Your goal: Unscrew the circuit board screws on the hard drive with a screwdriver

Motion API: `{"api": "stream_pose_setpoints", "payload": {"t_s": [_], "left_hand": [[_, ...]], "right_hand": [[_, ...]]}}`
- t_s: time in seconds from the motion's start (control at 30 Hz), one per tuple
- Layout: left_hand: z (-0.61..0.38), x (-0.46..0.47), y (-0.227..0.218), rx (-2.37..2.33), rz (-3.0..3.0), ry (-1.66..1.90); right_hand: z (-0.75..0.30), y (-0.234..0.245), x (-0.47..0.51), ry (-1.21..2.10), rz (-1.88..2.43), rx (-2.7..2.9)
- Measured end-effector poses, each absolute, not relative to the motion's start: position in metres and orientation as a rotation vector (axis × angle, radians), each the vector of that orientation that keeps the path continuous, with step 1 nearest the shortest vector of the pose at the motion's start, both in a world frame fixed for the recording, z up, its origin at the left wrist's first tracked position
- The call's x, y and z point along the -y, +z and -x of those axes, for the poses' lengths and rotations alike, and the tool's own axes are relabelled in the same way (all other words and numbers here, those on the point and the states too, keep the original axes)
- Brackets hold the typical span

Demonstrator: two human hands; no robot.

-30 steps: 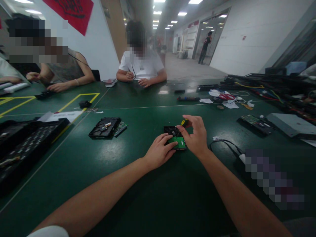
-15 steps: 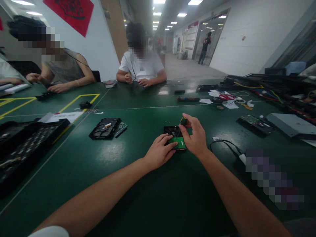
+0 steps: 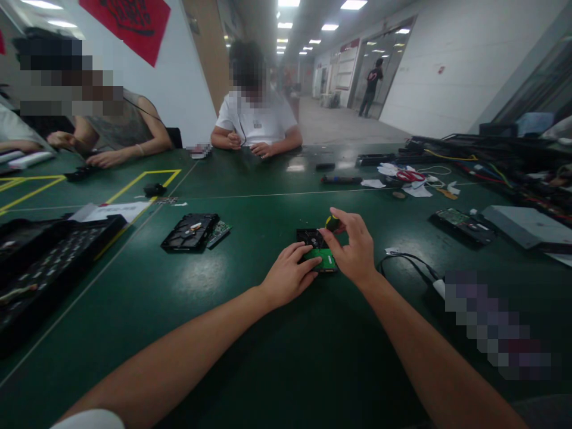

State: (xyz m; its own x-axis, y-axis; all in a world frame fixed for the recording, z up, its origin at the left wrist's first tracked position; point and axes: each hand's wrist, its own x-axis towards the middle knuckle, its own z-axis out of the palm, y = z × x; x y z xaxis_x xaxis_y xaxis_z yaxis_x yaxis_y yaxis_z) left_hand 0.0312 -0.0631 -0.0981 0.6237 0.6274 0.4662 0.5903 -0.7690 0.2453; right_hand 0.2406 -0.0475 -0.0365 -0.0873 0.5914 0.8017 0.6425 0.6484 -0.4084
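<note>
Well, L hand [image 3: 290, 276] touches PCB [image 3: 325, 266] w/ illegible label [image 3: 330, 260].

Dim foreground; bright ceiling lights [image 3: 329, 27] down hazy hallway [image 3: 308, 117]; pale glare on tabletop [image 3: 201, 279]; wide-lens stretch toward edges.

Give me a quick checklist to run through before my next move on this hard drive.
1. Left grip on the hard drive: ok, it rests on top, fingers spread.
2. Right grip on the yellow-and-black tool handle: ok, pinched between thumb and fingers.
3. Tool tip seated: cannot tell, it is out of sight.
4. Green circuit board loose or fastened: cannot tell, partly covered and too small to judge.
5. Hard drive resting on the green table: ok.
6. Other black drive out of the way: ok, it lies well to the left, apart from both hands.
</note>
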Motion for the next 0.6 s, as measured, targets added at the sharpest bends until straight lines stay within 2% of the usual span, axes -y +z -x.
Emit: {"api": "stream_pose_setpoints", "payload": {"t_s": [0.23, 0.6], "left_hand": [[-0.0309, 0.0629, -0.0985, -1.052, -2.774, 0.808], [-0.0313, 0.0622, -0.0996, -1.050, -2.776, 0.806]], "right_hand": [[-0.2389, -0.0371, 0.0481, 0.035, 0.973, 1.754], [-0.2387, -0.0334, 0.0479, -0.125, 1.000, 1.712]]}}
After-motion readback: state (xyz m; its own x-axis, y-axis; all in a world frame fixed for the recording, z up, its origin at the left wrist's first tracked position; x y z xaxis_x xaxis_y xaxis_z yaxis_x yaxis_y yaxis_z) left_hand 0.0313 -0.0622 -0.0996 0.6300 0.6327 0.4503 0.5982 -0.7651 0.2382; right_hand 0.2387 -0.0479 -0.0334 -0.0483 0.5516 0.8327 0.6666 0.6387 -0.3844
